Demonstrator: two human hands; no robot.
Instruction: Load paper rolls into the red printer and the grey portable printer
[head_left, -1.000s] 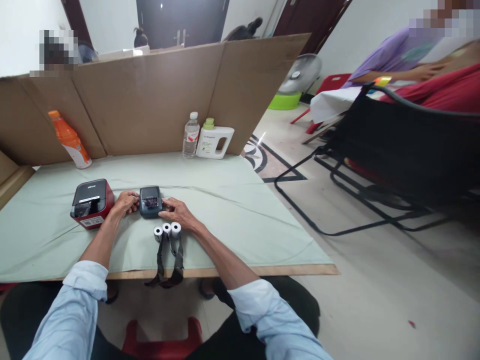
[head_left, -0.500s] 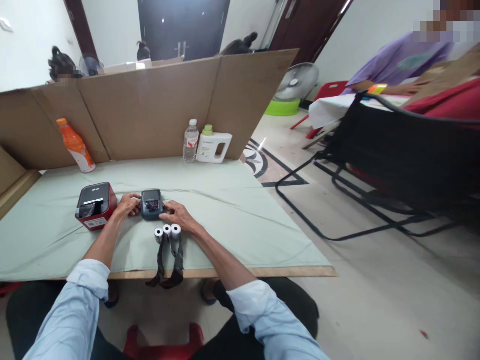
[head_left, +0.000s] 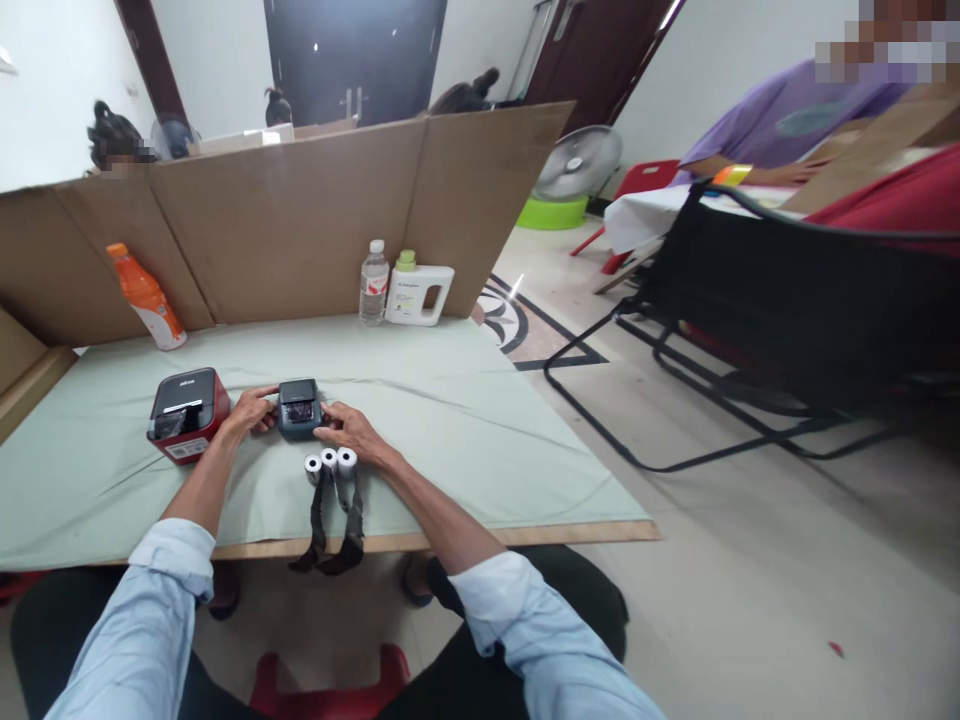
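- The table with the pale green cloth is the biggest thing here, so I'll place everything else off the small grey printer sitting on it, which is toward the near left part of the cloth.
- A folded cardboard screen stands along the far edge, well behind the grey printer.
- Off to the right of the printer, past the table edge, there's a black folding chair on the tiled floor, and beyond that a person in a purple top leaning over another table.
- A red and black printer sits just left of the grey one, near it but not touching.
- Far behind the grey printer, against the cardboard: a white jug with a green cap and a clear water bottle side by side. An orange bottle leans back-left.
- Two black straps hang over the near edge, in front of the printer.
- Left hand has fingers curled onto the grey printer's left side, holding it.
- Right hand grips its right front corner.
- Three little white paper rolls stand in a row just in front of the printer, beside the right hand.
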